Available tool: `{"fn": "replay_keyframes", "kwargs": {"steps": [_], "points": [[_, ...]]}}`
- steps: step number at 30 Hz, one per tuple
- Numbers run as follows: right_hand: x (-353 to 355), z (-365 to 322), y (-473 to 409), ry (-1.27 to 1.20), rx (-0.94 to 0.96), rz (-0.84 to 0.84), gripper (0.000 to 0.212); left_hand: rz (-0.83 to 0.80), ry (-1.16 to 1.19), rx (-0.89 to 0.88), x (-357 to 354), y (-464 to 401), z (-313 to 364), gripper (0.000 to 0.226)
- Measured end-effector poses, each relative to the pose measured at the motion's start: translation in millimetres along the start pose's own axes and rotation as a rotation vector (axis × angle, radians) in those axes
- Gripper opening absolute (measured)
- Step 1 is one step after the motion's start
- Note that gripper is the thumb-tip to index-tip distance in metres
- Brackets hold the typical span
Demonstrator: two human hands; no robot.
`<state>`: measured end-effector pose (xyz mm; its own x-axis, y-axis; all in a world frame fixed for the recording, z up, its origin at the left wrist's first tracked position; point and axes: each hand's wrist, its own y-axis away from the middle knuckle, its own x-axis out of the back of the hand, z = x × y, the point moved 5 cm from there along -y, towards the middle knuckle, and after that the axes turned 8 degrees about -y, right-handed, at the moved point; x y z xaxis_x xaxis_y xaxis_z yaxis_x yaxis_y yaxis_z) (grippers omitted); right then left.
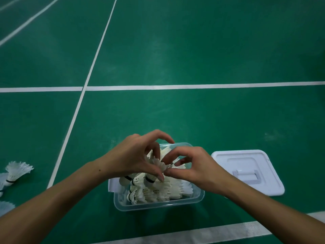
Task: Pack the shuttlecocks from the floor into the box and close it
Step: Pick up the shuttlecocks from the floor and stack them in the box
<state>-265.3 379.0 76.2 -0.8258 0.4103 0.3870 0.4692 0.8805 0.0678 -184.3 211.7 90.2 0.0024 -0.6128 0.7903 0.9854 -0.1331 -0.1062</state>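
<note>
Both the left hand (139, 155) and the right hand (191, 166) are pinching 1 shuttlecock (161, 164) above the open box (158, 205), while its lid (246, 171) is lying on the floor (193, 50) just beside.

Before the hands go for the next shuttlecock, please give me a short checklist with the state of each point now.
1. Clear plastic box is open and within reach: ok.
2. Room left in the box: not ok; the white feather shuttlecocks inside are piled to about the rim.
3. Left hand and right hand are free: not ok; both pinch a shuttlecock above the pile.
4. Floor cleared: not ok; loose shuttlecocks lie at the left edge.
5. White plastic lid with handle is ready: ok; it lies flat right of the box.
</note>
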Motion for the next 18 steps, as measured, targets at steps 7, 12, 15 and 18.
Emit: {"fn": "replay_keyframes", "kwargs": {"steps": [7, 12, 15, 18], "points": [[3, 18, 9, -0.039, -0.027, 0.074, 0.011, 0.122, -0.04, -0.069, -1, 0, 7, 0.076], [31, 43, 33, -0.08, -0.128, 0.285, 0.014, 0.17, -0.192, 0.03, -6, 3, 4, 0.08], [50, 59, 53, 0.011, -0.178, 0.407, 0.014, 0.026, -0.346, 0.112, -28, 3, -2, 0.082], [59, 73, 68, 0.064, -0.221, 0.483, 0.014, -0.091, -0.481, 0.112, -51, -4, 5, 0.081]]}}
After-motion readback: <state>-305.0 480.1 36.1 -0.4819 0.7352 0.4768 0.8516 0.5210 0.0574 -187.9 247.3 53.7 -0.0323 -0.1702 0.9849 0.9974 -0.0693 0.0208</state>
